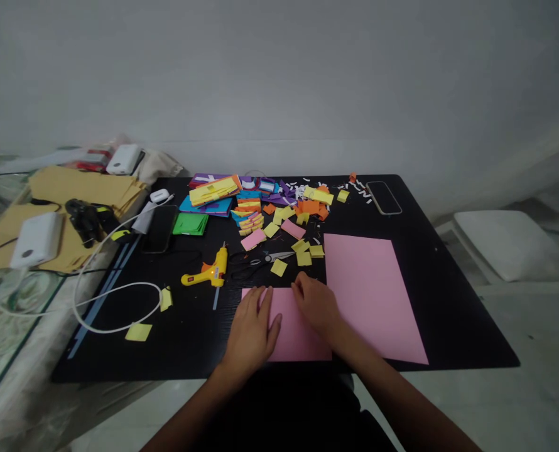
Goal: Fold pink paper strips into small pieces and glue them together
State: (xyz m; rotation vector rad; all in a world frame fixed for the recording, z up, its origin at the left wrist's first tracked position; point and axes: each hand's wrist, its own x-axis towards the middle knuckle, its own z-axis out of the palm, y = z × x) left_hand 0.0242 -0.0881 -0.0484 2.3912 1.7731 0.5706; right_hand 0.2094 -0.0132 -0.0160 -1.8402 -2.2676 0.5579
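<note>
Two hands flat on a small pink paper (299, 342)

We see the small pink paper lying flat near the front edge of the black table (449, 314). It touches a big pink sheet (371, 295) on its right. Our left hand (251, 329) and right hand (317, 307) press on it, fingers spread, gripping nothing. Scissors (265, 258) and a yellow glue gun (206, 274) lie just behind. Bare table shows left of our hands.

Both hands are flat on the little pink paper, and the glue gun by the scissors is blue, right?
Not quite. The glue gun is yellow, not blue, as the head view shows. The rest holds: the left hand and the right hand lie flat on the little pink paper, and the glue gun lies beside the scissors.
</note>
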